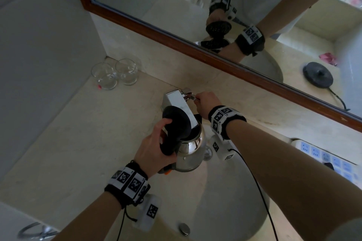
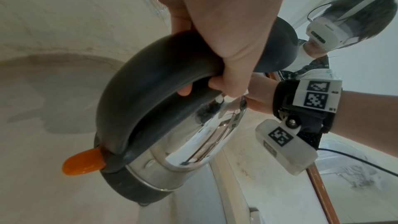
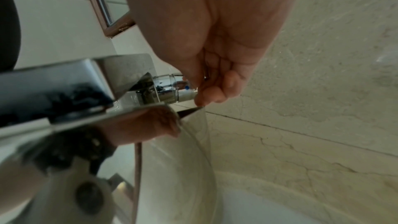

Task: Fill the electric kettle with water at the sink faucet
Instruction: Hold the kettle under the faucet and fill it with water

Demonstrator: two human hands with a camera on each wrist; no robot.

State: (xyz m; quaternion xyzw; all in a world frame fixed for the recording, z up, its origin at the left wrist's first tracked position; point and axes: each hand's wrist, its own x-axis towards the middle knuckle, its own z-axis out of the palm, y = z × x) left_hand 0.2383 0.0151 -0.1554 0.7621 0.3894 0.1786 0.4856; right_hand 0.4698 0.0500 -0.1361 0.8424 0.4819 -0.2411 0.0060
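A steel electric kettle (image 1: 193, 147) with a black handle and its black lid (image 1: 177, 121) flipped up hangs over the white sink basin (image 1: 233, 197), its mouth under the flat chrome faucet spout (image 1: 179, 103). My left hand (image 1: 154, 150) grips the kettle's handle (image 2: 150, 77); an orange switch (image 2: 82, 163) sticks out at the handle's foot. My right hand (image 1: 205, 101) pinches the faucet's chrome side lever (image 3: 174, 89), fingers curled round it. I cannot tell whether water is running.
Two clear glasses (image 1: 115, 73) stand at the counter's back left corner. A wood-framed mirror (image 1: 176, 41) runs along the back wall. A white power strip (image 1: 325, 157) lies on the counter at right. The sink's drain knob (image 1: 184, 228) sits near the front rim.
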